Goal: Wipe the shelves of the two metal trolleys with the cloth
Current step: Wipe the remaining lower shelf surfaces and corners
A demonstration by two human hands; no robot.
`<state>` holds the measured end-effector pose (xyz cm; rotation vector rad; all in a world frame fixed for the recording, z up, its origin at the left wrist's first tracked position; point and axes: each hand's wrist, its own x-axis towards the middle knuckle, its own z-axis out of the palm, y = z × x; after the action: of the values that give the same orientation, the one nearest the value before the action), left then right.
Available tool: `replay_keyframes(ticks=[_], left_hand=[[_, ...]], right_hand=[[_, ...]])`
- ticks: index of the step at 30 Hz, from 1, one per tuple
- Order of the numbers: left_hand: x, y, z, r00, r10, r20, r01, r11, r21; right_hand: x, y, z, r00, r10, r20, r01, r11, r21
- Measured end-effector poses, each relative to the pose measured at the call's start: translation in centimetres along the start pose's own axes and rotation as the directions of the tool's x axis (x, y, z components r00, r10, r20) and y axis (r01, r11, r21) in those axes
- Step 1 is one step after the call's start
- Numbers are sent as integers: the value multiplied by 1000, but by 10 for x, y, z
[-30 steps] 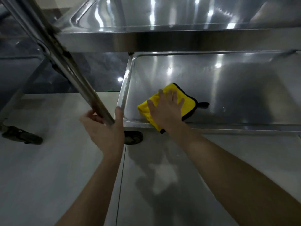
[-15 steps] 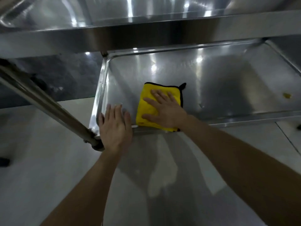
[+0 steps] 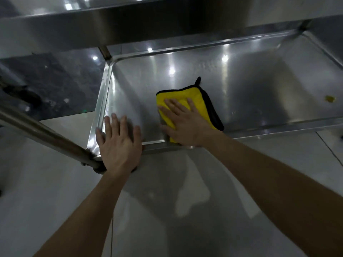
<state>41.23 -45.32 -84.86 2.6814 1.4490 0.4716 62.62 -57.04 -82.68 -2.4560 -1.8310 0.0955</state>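
Note:
A folded yellow cloth (image 3: 196, 97) with black trim lies on the bottom steel shelf (image 3: 250, 84) of a metal trolley, near its front rim. My right hand (image 3: 183, 123) presses flat on the cloth with straight, spread fingers. My left hand (image 3: 118, 143) rests flat on the shelf's front left corner, fingers straight, beside the trolley's corner post (image 3: 46, 132). The shelf above (image 3: 92, 26) overhangs the far side.
A small yellow speck (image 3: 330, 98) sits on the bottom shelf at the right. Pale floor tiles (image 3: 167, 210) lie below me, dark glossy flooring (image 3: 55, 86) to the left of the shelf. A caster (image 3: 100, 169) shows under the front left corner.
My left hand let go of the corner post and now lies flat on the shelf's front left corner. My right hand slid the cloth to the right, away from the left rim.

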Motion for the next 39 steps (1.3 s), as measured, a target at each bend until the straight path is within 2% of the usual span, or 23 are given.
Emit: replay_keyframes(ticks=[2, 6, 10, 12, 16, 19, 21, 26, 28, 30, 32, 33, 35, 37, 39], left_hand=[[0, -4, -1, 1000, 1, 0, -1, 1000, -28], [2, 0, -6, 998, -1, 58, 1, 1000, -5], [1, 14, -22, 990, 38, 138, -43, 998, 39], [0, 39, -27, 986, 108, 128, -112, 993, 23], [7, 121, -22, 974, 205, 99, -192, 973, -126], [14, 161, -8, 967, 221, 126, -192, 959, -207], [10, 170, 3, 962, 234, 139, -206, 959, -194], [11, 166, 16, 978, 190, 90, -172, 969, -175], [14, 164, 17, 981, 169, 96, -153, 975, -159], [12, 167, 18, 979, 178, 103, -165, 978, -129], [10, 169, 21, 973, 211, 87, -203, 975, -95], [10, 171, 22, 970, 228, 83, -220, 971, -94], [11, 172, 21, 970, 228, 89, -217, 969, -116], [11, 169, 18, 974, 215, 72, -204, 970, -133], [11, 165, 16, 980, 193, 54, -182, 969, -166]], right_hand=[[-12, 40, -6, 996, -93, 13, 93, 996, -6], [-23, 107, -25, 990, 135, 46, -134, 991, -26], [-22, 99, -29, 982, 156, 110, -155, 988, -16], [-20, 96, -32, 976, 179, 127, -184, 982, 33], [-22, 78, -29, 959, 274, 75, -280, 957, 73], [-23, 70, -22, 968, 252, -3, -251, 966, 57], [-28, 75, -20, 977, 215, -12, -213, 974, 75], [-55, 130, -20, 987, 158, -21, -156, 985, 76], [-76, 182, -26, 960, 280, -30, -278, 959, 60], [-98, 228, -32, 896, 443, -32, -440, 895, 81], [-93, 231, -30, 831, 554, -59, -549, 832, 78], [-79, 212, -27, 822, 564, -75, -561, 825, 60], [-44, 156, -22, 891, 449, -71, -447, 893, 43], [-22, 107, -16, 979, 198, -52, -197, 980, 30], [-16, 103, -20, 999, 40, -3, -40, 998, 55]])
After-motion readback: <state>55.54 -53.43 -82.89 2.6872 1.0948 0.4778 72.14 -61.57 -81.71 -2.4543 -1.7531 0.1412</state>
